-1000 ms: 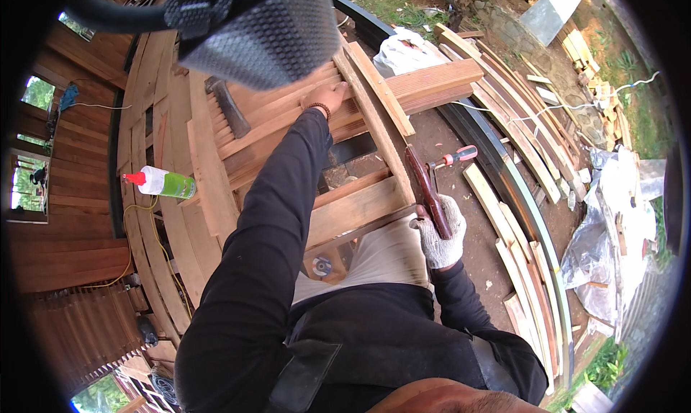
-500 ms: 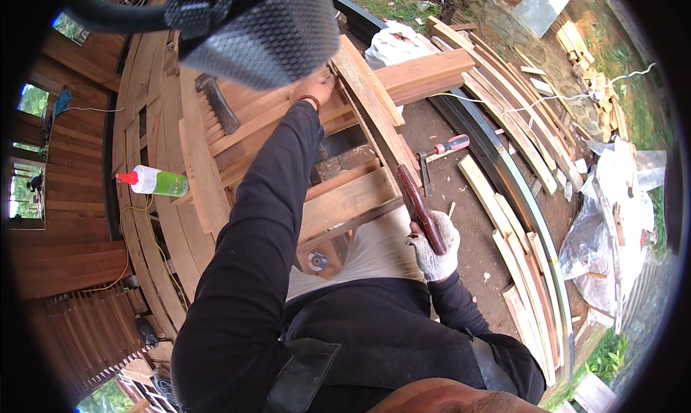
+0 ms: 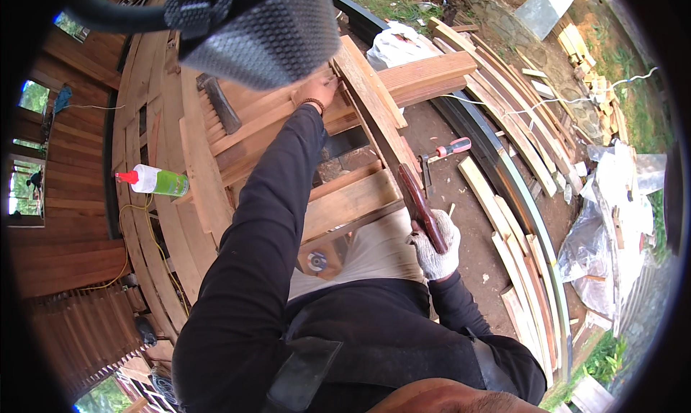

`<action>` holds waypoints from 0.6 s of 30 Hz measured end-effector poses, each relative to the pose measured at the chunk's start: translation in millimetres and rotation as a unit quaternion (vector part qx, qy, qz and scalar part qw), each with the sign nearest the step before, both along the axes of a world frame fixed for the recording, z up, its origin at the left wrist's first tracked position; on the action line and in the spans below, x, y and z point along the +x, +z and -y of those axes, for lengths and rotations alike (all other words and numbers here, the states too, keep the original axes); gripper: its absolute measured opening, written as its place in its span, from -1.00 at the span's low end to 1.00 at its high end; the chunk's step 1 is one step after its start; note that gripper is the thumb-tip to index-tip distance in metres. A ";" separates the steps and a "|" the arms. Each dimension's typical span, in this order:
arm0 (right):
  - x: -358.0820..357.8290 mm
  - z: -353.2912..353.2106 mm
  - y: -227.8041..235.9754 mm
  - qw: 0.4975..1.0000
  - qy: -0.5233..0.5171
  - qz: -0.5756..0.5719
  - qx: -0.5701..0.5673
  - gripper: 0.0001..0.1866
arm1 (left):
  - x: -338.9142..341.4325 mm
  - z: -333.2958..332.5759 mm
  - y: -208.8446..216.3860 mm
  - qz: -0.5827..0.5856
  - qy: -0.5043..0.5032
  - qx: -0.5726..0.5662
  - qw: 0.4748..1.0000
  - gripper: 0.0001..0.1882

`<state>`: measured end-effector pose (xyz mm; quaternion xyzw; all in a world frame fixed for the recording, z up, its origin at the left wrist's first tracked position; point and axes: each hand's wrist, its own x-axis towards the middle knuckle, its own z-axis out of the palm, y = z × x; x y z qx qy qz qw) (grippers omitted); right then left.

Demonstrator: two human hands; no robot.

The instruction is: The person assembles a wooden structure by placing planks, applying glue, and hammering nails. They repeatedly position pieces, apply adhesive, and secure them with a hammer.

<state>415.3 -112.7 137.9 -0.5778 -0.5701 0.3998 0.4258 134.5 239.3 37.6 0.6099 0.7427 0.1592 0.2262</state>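
My left hand [image 3: 317, 93], bare with a beaded bracelet, reaches to the far end of a slatted wooden frame [image 3: 353, 200]. Its fingers look curled against the frame's inner edge, partly covered by the dark textured thing overhead, so what they grip is hidden. In a white knit glove, my right hand [image 3: 439, 249] is closed around a dark red-brown handle-like wooden piece [image 3: 423, 210], which slants up along the frame's right board [image 3: 374, 82]. Just beyond it, a clamp [image 3: 452, 149] with a red and black handle sits at that board's side.
A white glue bottle [image 3: 160, 180] with a red cap lies on planks at left. A dark long-bodied tool [image 3: 219, 105] rests on the slats. Timber strips [image 3: 515, 258] and a dark beam [image 3: 497, 161] run along the right. Plastic sheeting [image 3: 604, 226] is heaped farther right.
My left hand and forearm have shifted very slightly to the right at the frame. My right hand keeps its hold on the brown piece.
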 end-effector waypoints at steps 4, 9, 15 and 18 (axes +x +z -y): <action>-2.4 -6.8 -6.0 0.995 -0.015 -0.089 -0.033 -0.63 | 1.6 3.1 5.4 -0.007 -0.003 -0.015 1.000 -0.38; 7.6 -1.8 -4.9 1.000 0.002 -0.013 -0.002 -0.58 | -0.3 2.8 2.1 -0.017 0.009 -0.003 1.000 -0.41; -8.4 -26.3 -3.0 0.999 0.005 -0.045 0.009 -0.62 | 3.3 6.5 8.9 -0.010 0.013 0.004 1.000 -0.42; 6.9 7.6 -2.2 0.999 -0.015 0.039 0.000 -0.61 | 0.9 7.4 8.5 -0.023 0.017 0.016 0.999 -0.41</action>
